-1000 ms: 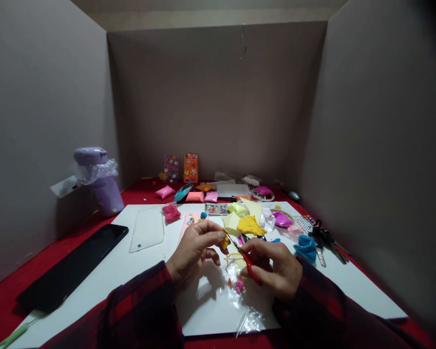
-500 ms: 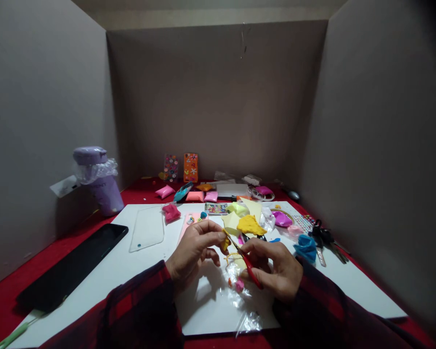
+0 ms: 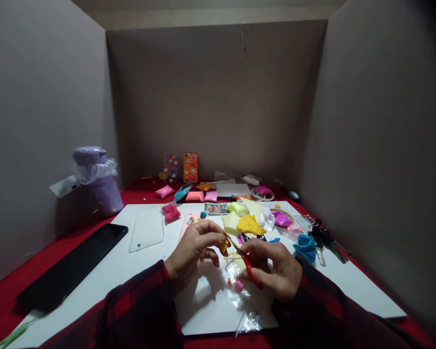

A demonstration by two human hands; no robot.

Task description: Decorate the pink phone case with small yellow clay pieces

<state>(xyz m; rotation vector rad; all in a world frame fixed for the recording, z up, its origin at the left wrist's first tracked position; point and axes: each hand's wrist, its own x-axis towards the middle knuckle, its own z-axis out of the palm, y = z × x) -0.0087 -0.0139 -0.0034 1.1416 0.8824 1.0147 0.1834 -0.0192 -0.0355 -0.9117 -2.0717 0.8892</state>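
My left hand pinches a small piece of yellow clay between thumb and fingertips. My right hand grips red-handled scissors, whose blades point up and left and meet the yellow piece. Just behind the hands lies a larger yellow clay lump on pale yellow paper. Below the blades a clear plastic film rests on the white board, with pink and orange bits of clay on it. A pink phone case with small decorations is partly hidden behind my left hand.
At left are a black phone, a clear phone case and a purple bottle. To the right, blue clay lies beside keys. Two decorated cases lean at the back, behind several colored clay packets.
Almost nothing differs. Both hands, the scissors and the yellow piece keep nearly the same place, with only a very slight shift at the fingertips.
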